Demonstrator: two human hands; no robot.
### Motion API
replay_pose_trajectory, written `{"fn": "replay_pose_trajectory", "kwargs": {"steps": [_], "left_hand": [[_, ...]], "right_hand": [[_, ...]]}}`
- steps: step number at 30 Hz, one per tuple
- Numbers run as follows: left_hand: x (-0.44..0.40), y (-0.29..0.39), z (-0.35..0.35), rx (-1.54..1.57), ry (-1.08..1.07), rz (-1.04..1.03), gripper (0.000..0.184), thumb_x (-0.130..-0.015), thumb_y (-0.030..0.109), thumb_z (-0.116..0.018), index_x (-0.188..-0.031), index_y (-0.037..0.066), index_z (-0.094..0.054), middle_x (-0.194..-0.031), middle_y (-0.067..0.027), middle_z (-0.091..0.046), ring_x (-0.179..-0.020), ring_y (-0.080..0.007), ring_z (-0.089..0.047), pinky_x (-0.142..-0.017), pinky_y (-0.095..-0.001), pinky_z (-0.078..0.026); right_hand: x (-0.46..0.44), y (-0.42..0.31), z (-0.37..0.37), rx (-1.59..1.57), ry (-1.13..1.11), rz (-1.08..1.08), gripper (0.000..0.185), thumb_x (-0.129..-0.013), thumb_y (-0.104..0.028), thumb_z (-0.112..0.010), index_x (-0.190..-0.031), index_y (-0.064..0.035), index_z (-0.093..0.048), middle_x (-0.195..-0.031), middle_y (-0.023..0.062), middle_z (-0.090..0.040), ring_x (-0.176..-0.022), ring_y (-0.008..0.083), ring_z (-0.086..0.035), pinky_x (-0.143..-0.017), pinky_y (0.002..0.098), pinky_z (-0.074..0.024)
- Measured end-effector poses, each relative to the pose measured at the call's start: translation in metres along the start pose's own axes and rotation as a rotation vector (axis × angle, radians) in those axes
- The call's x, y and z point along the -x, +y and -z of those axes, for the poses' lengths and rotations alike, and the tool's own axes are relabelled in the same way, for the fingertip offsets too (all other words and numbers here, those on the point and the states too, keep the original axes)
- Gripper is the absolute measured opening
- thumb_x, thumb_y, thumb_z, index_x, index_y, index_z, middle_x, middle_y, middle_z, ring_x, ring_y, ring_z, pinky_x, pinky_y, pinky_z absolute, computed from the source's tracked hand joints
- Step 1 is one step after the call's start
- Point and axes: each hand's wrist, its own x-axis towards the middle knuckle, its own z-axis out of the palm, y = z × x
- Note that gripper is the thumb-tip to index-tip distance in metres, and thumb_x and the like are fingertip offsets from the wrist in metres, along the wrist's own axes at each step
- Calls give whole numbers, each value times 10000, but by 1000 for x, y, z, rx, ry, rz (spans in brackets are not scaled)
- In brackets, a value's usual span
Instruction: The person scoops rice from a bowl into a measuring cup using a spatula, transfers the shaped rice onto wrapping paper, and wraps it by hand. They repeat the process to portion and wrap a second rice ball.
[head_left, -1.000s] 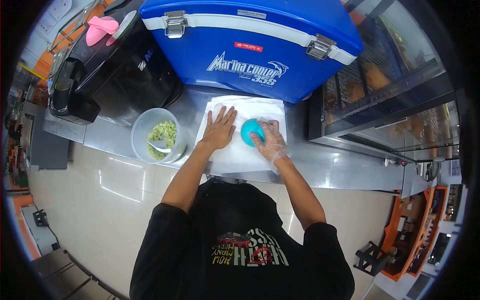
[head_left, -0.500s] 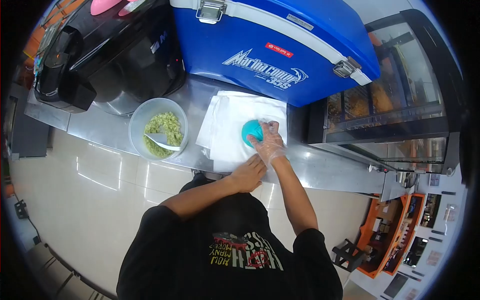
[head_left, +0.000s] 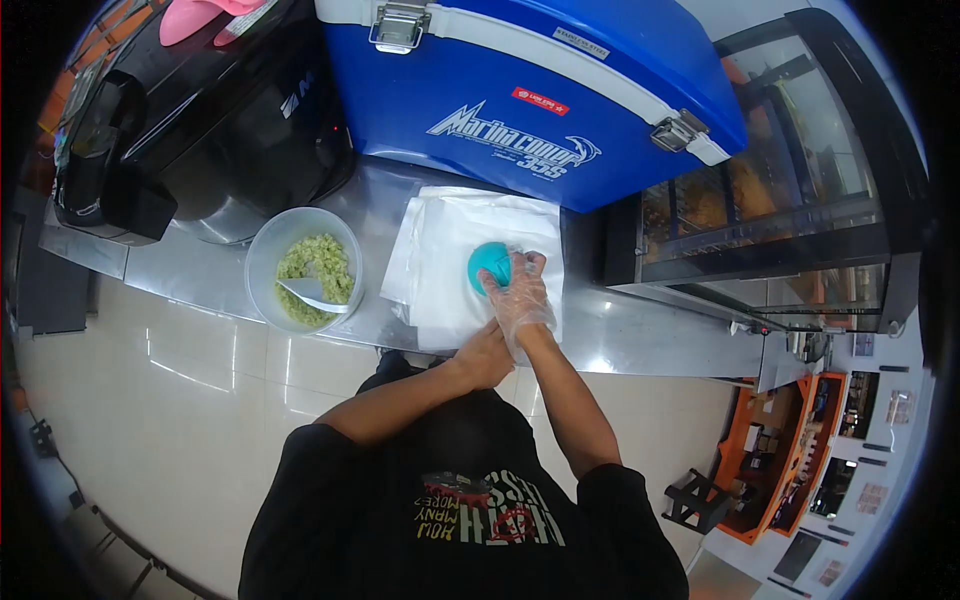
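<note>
My right hand (head_left: pixel 518 300), in a clear plastic glove, has its fingers curled around the side of a round turquoise object (head_left: pixel 488 268). That object looks like a small upturned bowl or mould, and it rests on a stack of white paper sheets (head_left: pixel 435 240). My bare left hand (head_left: pixel 484 357) is at the right wrist, its fingers closed at the cuff of the plastic glove, partly hidden. To the left stands a clear round tub (head_left: pixel 258 250) of chopped pale-green food (head_left: pixel 325 258), with a white-handled scoop (head_left: pixel 318 295) lying in it.
A large blue cooler box (head_left: pixel 520 110) stands behind the paper on the steel counter (head_left: pixel 650 325). A black appliance (head_left: pixel 240 130) is at the back left, with pink items (head_left: pixel 195 20) on top. A glass display case (head_left: pixel 760 180) is on the right.
The view has shifted slightly. My left hand has drawn in against the right wrist, its fingers now at the glove cuff. The right hand stays on the turquoise object.
</note>
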Motion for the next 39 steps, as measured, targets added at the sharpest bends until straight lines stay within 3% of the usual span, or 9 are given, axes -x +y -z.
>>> {"fn": "replay_pose_trajectory", "kwargs": {"steps": [8,12,16,21,24,30,31,32,39], "left_hand": [[4,-11,-15,-29,347,-12,539,-962,351,-573,-1359,-14,-561,-1470,-186,-498,-1426,-347,-387,-1224,-479,-238],[5,-19,-33,-50,449,-54,392,-994,166,-477,-1335,-11,-556,-1348,-167,-574,-1277,-335,-527,-1127,-454,-386],[8,-27,-49,892,296,41,593,-953,254,-577,-1452,-24,-417,-1499,-161,-457,-1400,-281,-429,-1196,-477,-296],[27,-24,-6,328,298,53,521,-897,206,-602,-1343,-41,-494,-1355,-205,-549,-1281,-381,-526,-1101,-501,-414],[24,-34,6,208,189,29,463,-852,187,-620,-1239,-59,-558,-1265,-234,-593,-1224,-396,-557,-1010,-497,-483],[12,-34,-31,418,505,138,335,-816,149,-663,-1089,-43,-632,-1126,-236,-639,-1111,-362,-619,-817,-444,-568],[6,-38,-35,466,555,141,310,-810,144,-674,-1062,-35,-645,-1086,-229,-655,-1072,-359,-640,-787,-436,-575],[13,-26,31,257,230,206,191,-854,123,-668,-995,-7,-675,-956,-191,-689,-932,-367,-676,-782,-433,-569],[10,-21,26,526,490,170,85,-856,85,-729,-878,10,-694,-898,-130,-707,-884,-321,-687,-773,-408,-568]], "right_hand": [[-1,5,52,-544,516,292,465,-917,-301,-705,-1285,-37,-597,-1250,205,-541,-1159,385,-569,-998,474,-463],[30,-95,119,-398,319,698,423,-888,-119,-683,-1296,-51,-593,-1268,199,-558,-1119,345,-608,-948,419,-503],[41,-183,102,-378,9,876,427,-870,-123,-673,-1277,-40,-577,-1206,228,-560,-1068,400,-618,-901,440,-528],[37,-241,52,1,-357,837,364,-903,-133,-620,-1245,-15,-578,-1230,249,-565,-1091,415,-623,-917,453,-537],[47,-253,15,171,-283,814,319,-921,-147,-602,-1213,-17,-594,-1165,211,-617,-1004,401,-658,-885,464,-547],[30,-111,66,-314,273,799,295,-918,-248,-663,-1141,-57,-632,-1092,167,-633,-893,352,-663,-792,450,-539],[21,-71,69,-301,193,723,290,-906,-263,-683,-1118,-69,-646,-1082,162,-637,-934,351,-658,-818,452,-533],[15,-30,69,-290,113,645,285,-895,-278,-703,-1095,-80,-659,-1071,157,-642,-976,350,-653,-845,453,-527],[24,137,47,114,-303,583,433,-875,-424,-729,-1192,-132,-701,-1256,103,-653,-1196,313,-597,-1053,415,-459]]}}
